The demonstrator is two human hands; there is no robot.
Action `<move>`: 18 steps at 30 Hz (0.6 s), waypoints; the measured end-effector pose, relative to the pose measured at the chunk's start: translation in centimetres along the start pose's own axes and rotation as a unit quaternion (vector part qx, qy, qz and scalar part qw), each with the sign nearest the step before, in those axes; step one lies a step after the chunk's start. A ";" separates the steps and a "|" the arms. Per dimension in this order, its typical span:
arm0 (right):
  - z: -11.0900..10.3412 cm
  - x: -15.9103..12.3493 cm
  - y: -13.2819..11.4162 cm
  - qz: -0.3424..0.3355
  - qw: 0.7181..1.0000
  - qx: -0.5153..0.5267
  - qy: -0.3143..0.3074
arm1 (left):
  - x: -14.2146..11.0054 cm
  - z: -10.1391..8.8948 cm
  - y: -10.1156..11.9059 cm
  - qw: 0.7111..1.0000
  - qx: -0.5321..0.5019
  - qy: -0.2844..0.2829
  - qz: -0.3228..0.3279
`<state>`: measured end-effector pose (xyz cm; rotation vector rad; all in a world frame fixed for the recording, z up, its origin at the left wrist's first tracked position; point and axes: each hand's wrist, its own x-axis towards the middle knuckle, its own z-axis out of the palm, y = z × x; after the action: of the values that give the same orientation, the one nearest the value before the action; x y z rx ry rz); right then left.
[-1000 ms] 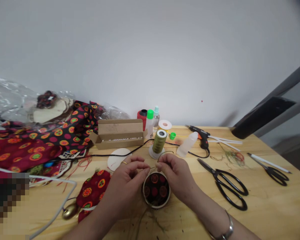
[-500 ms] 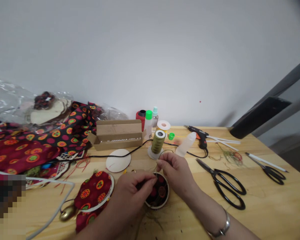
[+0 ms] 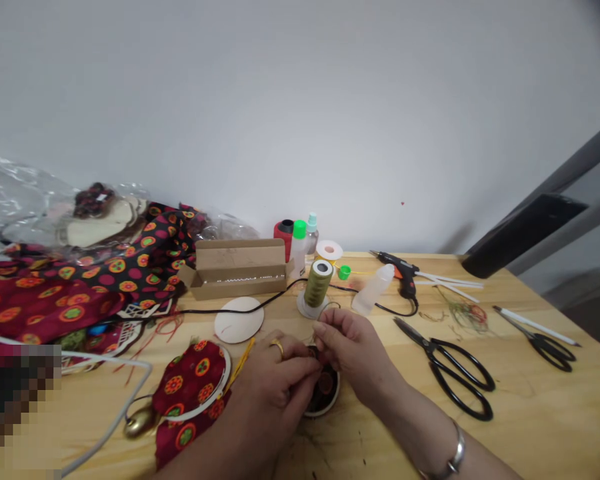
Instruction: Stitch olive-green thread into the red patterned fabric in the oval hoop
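A small round piece covered in dark patterned fabric with a pale rim [image 3: 326,392] lies on the table, partly hidden by my hands. Over its left side is my left hand [image 3: 283,383], thumb and forefinger pinched at its upper edge; what they hold is too small to make out. My right hand [image 3: 357,350] is closed at the far edge, its thumb and forefinger pinching a thin thread. Just behind stands a spool of olive thread [image 3: 319,287]. Left of my hands lies a round piece with maroon flowered fabric [image 3: 193,380] and a white rim.
Black scissors [image 3: 445,367], a glue gun [image 3: 403,270] and a white bottle [image 3: 373,290] are on the right. Smaller scissors [image 3: 545,343] lie farther right. Behind are a cardboard box [image 3: 240,283] and a white disc [image 3: 239,320]. Patterned fabric [image 3: 145,257] heaps up at left.
My left hand has moved right and slightly up, its fingertips now meeting those of my right hand and covering more of the dark round piece. The right hand has barely moved.
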<state>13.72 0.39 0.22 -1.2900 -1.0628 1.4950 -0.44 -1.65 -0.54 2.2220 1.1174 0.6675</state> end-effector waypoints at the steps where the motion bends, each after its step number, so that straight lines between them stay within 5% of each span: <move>1: 0.0 0.0 0.0 -0.003 1.000 -0.003 -0.001 | 0.0 -0.1 0.0 1.000 -0.002 0.016 -0.006; 8: -0.1 0.0 0.4 -0.006 0.999 -0.031 -0.016 | 0.2 -0.6 -0.4 0.968 -0.105 0.204 -0.102; 10: 0.0 -0.1 0.5 -0.006 0.999 -0.035 -0.020 | 0.4 -0.6 -0.4 0.938 -0.251 0.192 -0.139; 13: 0.1 -0.3 0.6 0.002 0.999 -0.047 -0.024 | 0.6 -0.7 -0.4 0.860 -0.452 0.104 -0.214; 15: 0.2 -0.3 0.5 0.008 0.998 -0.058 -0.026 | 0.6 -0.6 -0.4 0.826 -0.509 0.061 -0.233; 18: 0.3 -0.4 0.5 0.013 0.997 -0.065 -0.027 | 0.6 -0.4 -0.7 0.814 -0.527 0.049 -0.240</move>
<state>13.40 -0.13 -0.11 -1.3634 -1.2005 1.5078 -0.73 -0.72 -0.59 0.9225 0.9355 0.8800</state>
